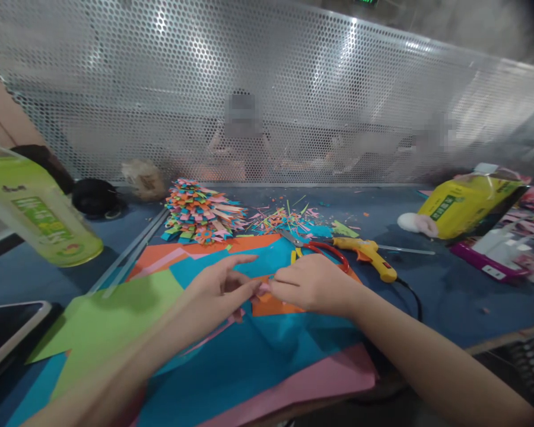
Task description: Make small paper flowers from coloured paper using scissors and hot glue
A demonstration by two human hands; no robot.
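Here in the head view, both bare hands come together over the coloured paper, right in the middle of the action! The left hand (pixel 222 293) has thumb and fingers closed on a small pink paper piece (pixel 264 289), and the right hand (pixel 315 284), knuckles up, pinches it from the other side. So the piece sits between the two sets of fingertips, above an orange paper piece (pixel 271 306); its exact folds are too small to make out. A thin pink paper strip (pixel 218 334) trails below the left hand, and whether it joins the held piece, I can't tell.

Beneath the hands, it's large blue paper (pixel 231 373), with a pink sheet (pixel 329 376) at the near edge and a light-green sheet (pixel 120 308) off to the left. Just beyond the right hand lie red-handled scissors (pixel 333 248), and beside them a yellow glue gun (pixel 368 255) on the dark blue table (pixel 449 308).

Look further back: a bristling multicoloured paper cone (pixel 200 213) stands upright, with a loose heap of paper clippings (pixel 289 221) to its right! A yellow-labelled bottle (pixel 458 204) leans at far right, behind a purple power strip (pixel 485 264), and a perforated metal screen (pixel 160 118) spans the back.
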